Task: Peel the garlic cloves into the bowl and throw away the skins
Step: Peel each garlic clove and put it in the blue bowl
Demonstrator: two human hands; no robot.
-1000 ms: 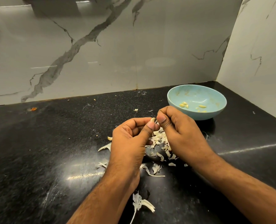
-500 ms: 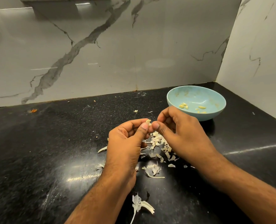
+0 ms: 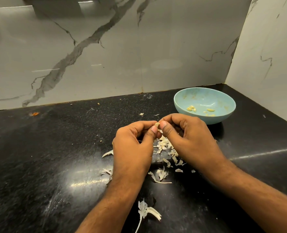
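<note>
Black counter [image 3: 38, 165]: both hands, left [image 3: 132, 148] and right [image 3: 189, 140], pinch one clove [image 3: 157, 125] above skins [image 3: 166, 148]; bowl [image 3: 205, 98] far right.

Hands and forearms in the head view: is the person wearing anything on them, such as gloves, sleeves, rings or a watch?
Nothing worn shows. The left hand and the right hand are bare, without gloves, and no ring can be seen on the fingers that show. Both forearms are bare down to the bottom frame edge: no sleeve, watch or wristband. The thumbnails are short and unpainted.
</note>
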